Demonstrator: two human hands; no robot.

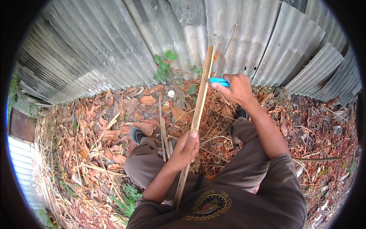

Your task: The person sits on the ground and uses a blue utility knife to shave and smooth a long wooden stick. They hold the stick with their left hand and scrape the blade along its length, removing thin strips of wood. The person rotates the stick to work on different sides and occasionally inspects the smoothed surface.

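Observation:
My left hand (183,151) is closed round a long, narrow strip of wood or bamboo (201,100), gripping it below its middle with the thumb on top. The strip slants up and away from my body. It is brown on its face and pale yellow along its right edge. A blue-handled utility knife (219,81) is held in my closed right hand (240,89). Its tip meets the strip's right edge near the far end; the blade itself is hardly visible. Several thin strips (164,133) lie on the ground just beyond my left hand.
A corrugated metal fence (114,42) stands close in front. Brown dry leaves (106,129) and twigs cover the ground. A green plant (163,66) grows at the fence's foot, beside a thin upright stick (228,45). My shoes (136,135) and bent knees flank the work.

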